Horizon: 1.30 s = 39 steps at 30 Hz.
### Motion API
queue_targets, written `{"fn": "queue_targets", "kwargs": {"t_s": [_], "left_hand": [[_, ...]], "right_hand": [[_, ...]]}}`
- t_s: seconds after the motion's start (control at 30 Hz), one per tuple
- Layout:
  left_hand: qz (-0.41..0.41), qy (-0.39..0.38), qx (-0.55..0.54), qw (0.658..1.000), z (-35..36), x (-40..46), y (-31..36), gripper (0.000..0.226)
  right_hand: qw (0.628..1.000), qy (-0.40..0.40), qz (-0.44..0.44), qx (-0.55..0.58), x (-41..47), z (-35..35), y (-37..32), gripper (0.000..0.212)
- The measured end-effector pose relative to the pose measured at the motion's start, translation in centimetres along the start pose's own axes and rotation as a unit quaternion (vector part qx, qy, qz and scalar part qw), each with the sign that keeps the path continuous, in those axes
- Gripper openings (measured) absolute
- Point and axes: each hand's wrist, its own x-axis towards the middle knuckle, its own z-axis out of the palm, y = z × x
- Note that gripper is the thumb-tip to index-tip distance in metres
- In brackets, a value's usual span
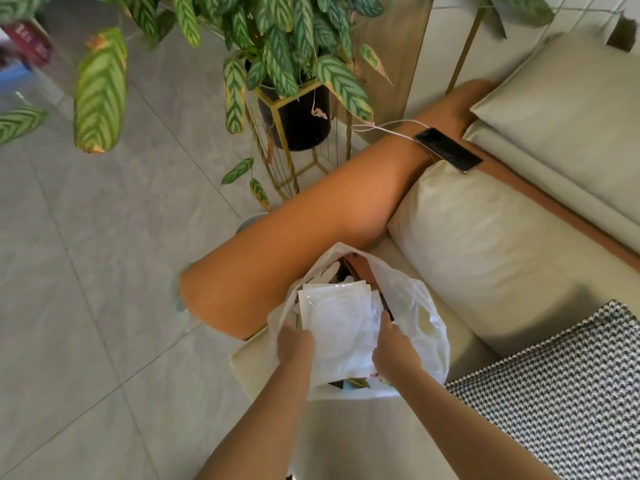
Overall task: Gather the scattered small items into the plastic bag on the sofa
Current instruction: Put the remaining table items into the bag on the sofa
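Working both hands down into the plastic bag (419,320), we have it sitting on the sofa (485,258) seat just beside the orange armrest (311,216), its mouth gaping upward. Our left hand (294,344) grips the left edge of a white packet (337,323) lying on top of the contents, fingers curled over it, and our right hand (393,344) pinches its right edge. Beneath the packet we can make out darker and coloured small items, though what they are we cannot tell. We judge this to be the packing step: the packet is being settled inside the bag, not lifted out. No loose items show on the visible cushions, so the gathering looks close to done. Next we would need to let go of the packet, keep the thin bag from slumping, and check around the checked cushion (554,393) for anything missed. A phone (448,150) on a white cable (388,128) rests on the armrest, well apart.
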Motion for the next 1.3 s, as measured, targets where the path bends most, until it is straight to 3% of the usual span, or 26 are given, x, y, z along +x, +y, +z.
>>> {"fn": "queue_targets", "kwargs": {"t_s": [0.17, 0.27, 0.37, 0.63, 0.77, 0.9, 1.0, 1.17, 1.3], "left_hand": [[0.021, 0.023, 0.020, 0.999, -1.6, -1.4, 2.1, 0.023], [-0.031, -0.075, -0.042, 0.996, -2.1, -3.5, 2.3, 0.036], [-0.025, -0.150, -0.024, 0.988, -2.7, -6.0, 1.8, 0.042], [0.042, -0.200, 0.046, 0.978, -8.2, -10.8, -3.3, 0.034], [0.073, -0.167, 0.079, 0.980, -12.6, -11.8, -8.1, 0.010], [0.075, -0.125, 0.066, 0.987, -17.5, -12.7, -14.5, 0.013], [0.073, -0.086, 0.032, 0.993, -21.7, -14.0, -20.3, 0.033], [0.055, 0.014, -0.045, 0.997, -28.2, -18.1, -31.0, 0.030], [0.028, 0.058, -0.044, 0.997, -32.5, -22.0, -40.0, 0.030]], "right_hand": [[0.998, -0.019, -0.045, -0.041, -0.9, -0.5, -0.8, 0.065], [0.996, -0.044, -0.065, -0.053, -1.4, -0.6, -1.4, 0.058], [0.994, -0.055, -0.079, -0.060, -2.2, -0.8, -2.0, 0.052], [0.989, -0.082, -0.103, -0.060, -7.2, 0.0, -4.1, 0.037], [0.981, -0.103, -0.144, -0.080, -11.3, 1.9, -5.8, 0.034], [0.961, -0.102, -0.212, -0.146, -16.2, 5.3, -7.6, 0.028], [0.928, -0.105, -0.296, -0.199, -20.9, 8.7, -8.8, 0.027], [0.891, -0.141, -0.377, -0.213, -29.5, 16.4, -10.2, 0.016], [0.842, -0.180, -0.450, -0.238, -37.1, 22.6, -10.5, 0.023]]}}
